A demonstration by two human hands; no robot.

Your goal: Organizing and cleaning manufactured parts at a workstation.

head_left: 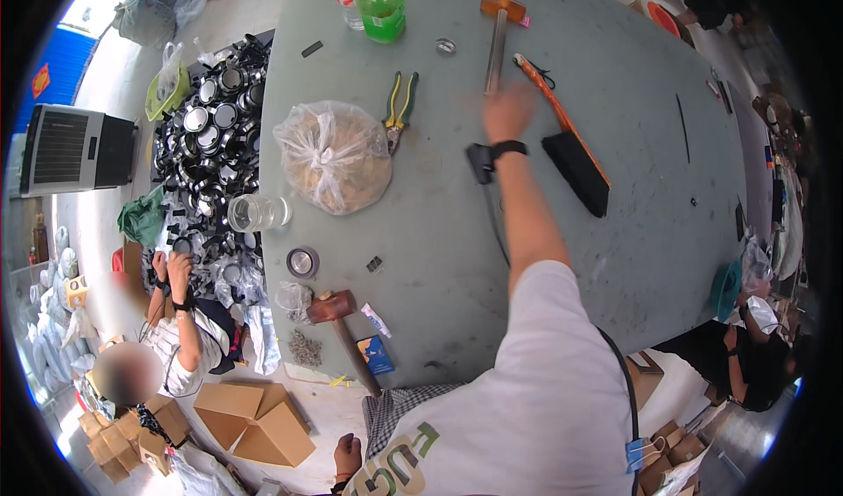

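My right hand [509, 114], smeared by motion, is over the table [421, 241] at the handle end of a mallet [497, 44] with an amber head; whether its fingers grip the handle cannot be told. A black device [480, 162] with a cable is at that wrist. To the right lies a bench brush [575, 158] with an orange handle and black bristles. My left hand [348, 455] is low beside my body, off the table, fingers curled and nothing visible in them. Left of my right arm lie green-and-yellow pliers [400, 110] and a knotted clear plastic bag [329, 167] of tan pieces.
A green bottle [383, 9] stands at the far edge. A clear jar [257, 212], a tape roll [303, 262] and a second mallet [338, 316] occupy the left side. Beyond is a heap of black parts with round silvery faces [206, 132]. Other people [198, 342] sit at both sides.
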